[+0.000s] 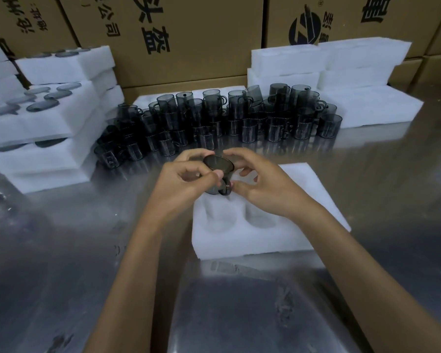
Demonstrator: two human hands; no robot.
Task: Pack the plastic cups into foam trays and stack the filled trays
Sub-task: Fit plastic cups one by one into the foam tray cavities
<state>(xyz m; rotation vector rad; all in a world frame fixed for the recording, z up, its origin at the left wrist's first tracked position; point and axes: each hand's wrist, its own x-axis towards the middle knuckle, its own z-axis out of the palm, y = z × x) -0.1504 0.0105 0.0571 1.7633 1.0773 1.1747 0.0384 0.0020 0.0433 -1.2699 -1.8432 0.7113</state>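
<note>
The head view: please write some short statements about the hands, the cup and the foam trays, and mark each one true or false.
1. Both hands hold one dark cup over the foam tray in front of the person. True.
2. The two near pockets of that tray already hold cups. False: both are empty.
3. The left hand rests flat on the table. False: its fingers pinch the cup, as do those of the right hand.
4. Many loose cups stand on the table behind the hands. True.
5. The trays stacked at the left hold cups. True.
</note>
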